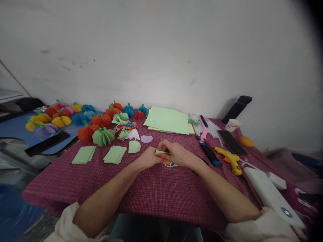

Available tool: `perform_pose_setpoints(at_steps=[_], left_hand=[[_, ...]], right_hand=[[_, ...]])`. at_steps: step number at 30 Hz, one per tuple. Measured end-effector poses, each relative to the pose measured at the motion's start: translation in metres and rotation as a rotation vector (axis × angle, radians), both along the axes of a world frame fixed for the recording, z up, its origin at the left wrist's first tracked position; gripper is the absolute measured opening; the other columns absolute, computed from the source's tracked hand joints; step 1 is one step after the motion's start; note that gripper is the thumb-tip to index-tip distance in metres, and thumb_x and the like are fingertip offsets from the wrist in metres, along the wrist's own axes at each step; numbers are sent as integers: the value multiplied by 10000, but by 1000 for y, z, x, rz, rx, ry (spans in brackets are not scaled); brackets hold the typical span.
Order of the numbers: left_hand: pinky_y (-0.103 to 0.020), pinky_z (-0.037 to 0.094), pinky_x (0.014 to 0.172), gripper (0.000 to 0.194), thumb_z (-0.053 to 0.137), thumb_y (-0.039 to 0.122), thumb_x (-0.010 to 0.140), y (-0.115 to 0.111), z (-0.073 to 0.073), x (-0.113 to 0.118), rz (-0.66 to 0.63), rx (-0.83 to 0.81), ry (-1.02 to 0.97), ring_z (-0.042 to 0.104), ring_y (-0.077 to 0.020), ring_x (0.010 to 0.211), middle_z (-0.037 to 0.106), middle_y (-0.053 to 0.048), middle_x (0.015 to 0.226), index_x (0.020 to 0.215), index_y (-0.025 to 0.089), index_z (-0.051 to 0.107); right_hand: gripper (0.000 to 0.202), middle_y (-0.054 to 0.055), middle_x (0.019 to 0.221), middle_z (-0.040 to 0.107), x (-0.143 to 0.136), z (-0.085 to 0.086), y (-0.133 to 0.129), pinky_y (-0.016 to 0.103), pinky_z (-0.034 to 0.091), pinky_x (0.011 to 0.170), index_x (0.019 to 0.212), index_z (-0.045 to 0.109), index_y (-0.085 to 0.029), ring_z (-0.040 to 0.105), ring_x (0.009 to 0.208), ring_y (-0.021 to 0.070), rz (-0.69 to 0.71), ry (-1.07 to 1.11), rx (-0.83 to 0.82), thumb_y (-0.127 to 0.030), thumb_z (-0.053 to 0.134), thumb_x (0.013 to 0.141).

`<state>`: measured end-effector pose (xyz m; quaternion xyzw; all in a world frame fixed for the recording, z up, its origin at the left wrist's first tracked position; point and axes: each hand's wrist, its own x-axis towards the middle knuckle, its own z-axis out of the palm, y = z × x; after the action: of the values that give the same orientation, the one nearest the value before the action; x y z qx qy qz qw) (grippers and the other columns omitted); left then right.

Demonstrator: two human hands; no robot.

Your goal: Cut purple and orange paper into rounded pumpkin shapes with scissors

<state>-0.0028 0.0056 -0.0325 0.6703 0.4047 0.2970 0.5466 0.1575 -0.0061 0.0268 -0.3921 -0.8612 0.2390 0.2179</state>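
My left hand (pixel 148 158) and my right hand (pixel 178 153) meet over the middle of the table. Between their fingers is a small piece of light green paper (pixel 158 152) with an orange edge beside it; whether the orange part is paper or something else I cannot tell. Both hands are closed on the piece, the right one curled over its top. Below them lie orange and green paper scraps (pixel 169 164). To the left are a rounded green paper cutout (pixel 134 147), a lilac cutout (pixel 146 138) and two stacks of green paper, one nearer (pixel 115 154) and one farther left (pixel 83 155).
Colourful paper pumpkins (pixel 103 136) crowd the back left. Large green sheets (pixel 168 120) lie at the back. On the right are a yellow glue gun (pixel 230 159), a dark phone (pixel 231 142), a paper cup (pixel 233 125), an orange oval object (pixel 246 141) and a white device (pixel 272 195).
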Motion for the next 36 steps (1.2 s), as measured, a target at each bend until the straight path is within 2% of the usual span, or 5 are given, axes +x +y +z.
perform_pose_setpoints(at_steps=[4, 9, 17, 20, 36], left_hand=[[-227, 350, 566, 186, 639, 275, 580, -1, 11, 1, 113, -80, -231, 471, -102, 550, 574, 18, 610, 684, 121, 627], [-283, 417, 701, 327, 692, 283, 563, 2, 16, 3, 272, -182, -496, 575, -164, 707, 660, -61, 811, 843, 118, 652], [-320, 429, 769, 361, 710, 277, 555, 4, 17, 3, 309, -175, -589, 596, -200, 786, 667, -92, 868, 870, 108, 659], [-325, 425, 778, 368, 704, 287, 568, 4, 16, 3, 306, -151, -587, 592, -199, 793, 664, -92, 869, 885, 105, 657], [-319, 436, 737, 364, 704, 334, 572, 4, 15, 3, 309, -179, -563, 607, -190, 743, 673, -90, 826, 849, 102, 656]], right_hand=[[273, 4, 788, 582, 2, 3, 8, 232, 396, 590, 971, 507, -208, 528, 671, 127, -134, 265, -51, -295, 576, 721], [259, -14, 634, 543, 6, 4, 20, 201, 371, 499, 770, 557, -160, 467, 535, 92, -330, 523, -233, -413, 505, 750], [300, -39, 501, 496, 4, 0, 16, 189, 237, 364, 636, 567, -160, 344, 379, 60, -349, 371, -403, -454, 550, 691], [294, -31, 491, 509, 2, -4, 17, 192, 246, 363, 588, 565, -158, 356, 373, 61, -315, 370, -439, -434, 558, 688], [258, -22, 497, 518, 2, -10, 17, 179, 288, 406, 600, 584, -149, 397, 420, 69, -244, 332, -320, -366, 529, 727]])
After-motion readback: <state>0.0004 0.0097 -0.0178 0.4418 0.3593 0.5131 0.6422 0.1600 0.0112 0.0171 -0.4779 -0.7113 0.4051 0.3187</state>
